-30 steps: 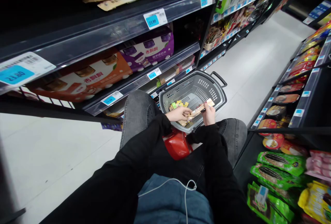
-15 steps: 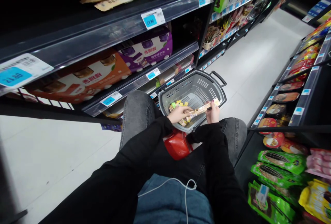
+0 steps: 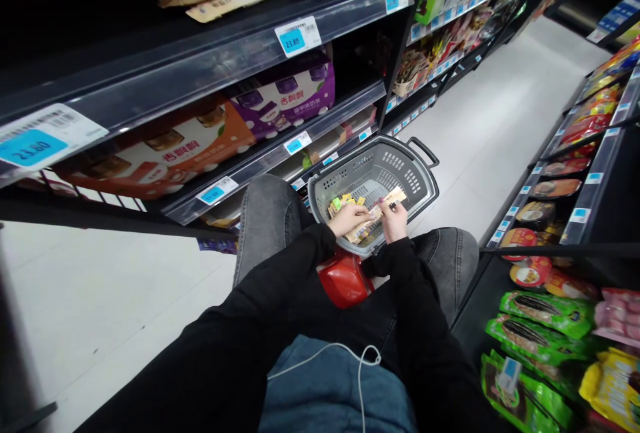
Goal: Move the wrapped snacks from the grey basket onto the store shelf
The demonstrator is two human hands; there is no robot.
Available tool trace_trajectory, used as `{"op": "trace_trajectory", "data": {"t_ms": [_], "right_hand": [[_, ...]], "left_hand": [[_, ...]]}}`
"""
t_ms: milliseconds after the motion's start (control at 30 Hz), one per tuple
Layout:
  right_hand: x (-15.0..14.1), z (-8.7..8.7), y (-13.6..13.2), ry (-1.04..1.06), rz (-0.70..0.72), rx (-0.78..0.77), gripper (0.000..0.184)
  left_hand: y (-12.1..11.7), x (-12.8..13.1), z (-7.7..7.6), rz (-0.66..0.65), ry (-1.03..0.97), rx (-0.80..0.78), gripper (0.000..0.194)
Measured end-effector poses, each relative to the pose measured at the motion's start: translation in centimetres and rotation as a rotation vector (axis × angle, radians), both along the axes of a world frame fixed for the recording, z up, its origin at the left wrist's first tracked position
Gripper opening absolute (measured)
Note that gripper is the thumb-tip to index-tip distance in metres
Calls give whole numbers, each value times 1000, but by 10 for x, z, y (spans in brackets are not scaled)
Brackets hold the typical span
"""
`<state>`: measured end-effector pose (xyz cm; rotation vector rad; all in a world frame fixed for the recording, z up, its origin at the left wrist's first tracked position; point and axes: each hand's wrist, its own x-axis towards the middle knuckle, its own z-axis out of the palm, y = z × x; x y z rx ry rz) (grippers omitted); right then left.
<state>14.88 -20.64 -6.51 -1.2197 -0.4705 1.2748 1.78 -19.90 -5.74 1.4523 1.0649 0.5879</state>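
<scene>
Both hands are over a grey shopping basket (image 3: pixel 395 161) between my knees. A long, narrow cream-and-tan packet (image 3: pixel 395 195) slants across the basket's near side. My left hand (image 3: pixel 347 219) has its fingers closed on the packet's lower left part. Fingers of my right hand (image 3: pixel 395 221) pinch it nearer the middle, and its far end sticks out beyond them. Small yellow and green packets (image 3: pixel 344 202) lie in the basket beside my left hand. The print on the held packet is too small to read.
A shelf at left holds purple (image 3: pixel 295 96) and orange (image 3: pixel 175 146) multipacks. At right, a low shelf carries green snack bags (image 3: pixel 545 313) and round tubs (image 3: pixel 530 271). A red plastic object (image 3: pixel 345 281) sits below the basket. The aisle floor (image 3: pixel 480 146) runs away at upper right.
My right hand has slid left along the packet, closer to my left hand, leaving the packet's right end sticking out. My left hand has barely moved.
</scene>
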Motion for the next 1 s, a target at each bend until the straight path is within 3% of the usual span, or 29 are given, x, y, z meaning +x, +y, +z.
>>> {"op": "trace_trajectory", "data": {"t_ms": [233, 367, 467, 533, 633, 833, 900, 1000], "right_hand": [[22, 1, 4, 41, -85, 11, 36], [34, 0, 5, 68, -62, 41, 34], [40, 1, 7, 122, -91, 16, 37], [43, 5, 8, 170, -94, 2, 41], [49, 13, 7, 211, 12, 33, 49], [57, 12, 4, 22, 188, -23, 39], [60, 7, 4, -76, 227, -76, 36], [62, 4, 4, -153, 276, -137, 32]], "left_hand": [[0, 1, 1, -228, -252, -357, 40], [-8, -2, 8, -310, -417, -683, 54], [-13, -4, 13, -355, -464, -888, 39], [-13, -4, 12, -337, -445, -929, 35], [-6, -4, 3, -213, -357, -789, 34], [15, -12, -12, 115, 94, -163, 31], [20, -18, -11, 169, 149, -94, 31], [26, -27, -4, 278, -9, -196, 34]]}}
